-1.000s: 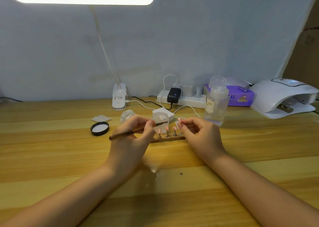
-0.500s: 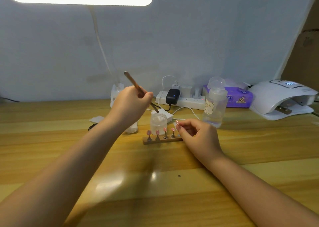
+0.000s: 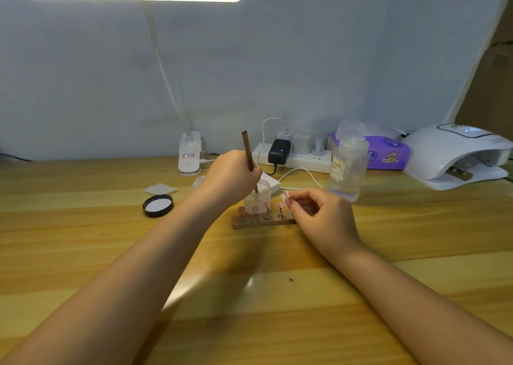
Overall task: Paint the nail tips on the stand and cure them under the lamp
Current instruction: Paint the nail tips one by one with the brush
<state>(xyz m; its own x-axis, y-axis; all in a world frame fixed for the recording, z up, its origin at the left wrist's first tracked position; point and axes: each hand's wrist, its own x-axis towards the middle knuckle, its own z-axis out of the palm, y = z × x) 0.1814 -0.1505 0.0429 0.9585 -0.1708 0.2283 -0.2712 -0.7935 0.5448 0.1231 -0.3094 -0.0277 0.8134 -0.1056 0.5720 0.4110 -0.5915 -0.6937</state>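
Observation:
A small wooden stand (image 3: 262,222) lies mid-table with several pink nail tips (image 3: 255,209) on metal pegs. Behind it stands a small clear jar (image 3: 259,195). My left hand (image 3: 231,178) grips a brown brush (image 3: 248,151) nearly upright, its tip dipped into the jar. My right hand (image 3: 319,214) sits at the stand's right end, fingers curled, pinching one pink nail tip (image 3: 287,194) just above the stand. The white curing lamp (image 3: 458,156) sits at the far right of the table.
A black jar lid (image 3: 157,205) and white pads (image 3: 160,189) lie left of the stand. A clear liquid bottle (image 3: 347,164), power strip (image 3: 294,156) with cables, purple wipes pack (image 3: 388,153) and the desk lamp's clamp base (image 3: 190,159) line the back.
My left hand swung the brush up from lying across the stand and lowered its tip into the jar. My right hand stays at the stand's right end holding the nail tip.

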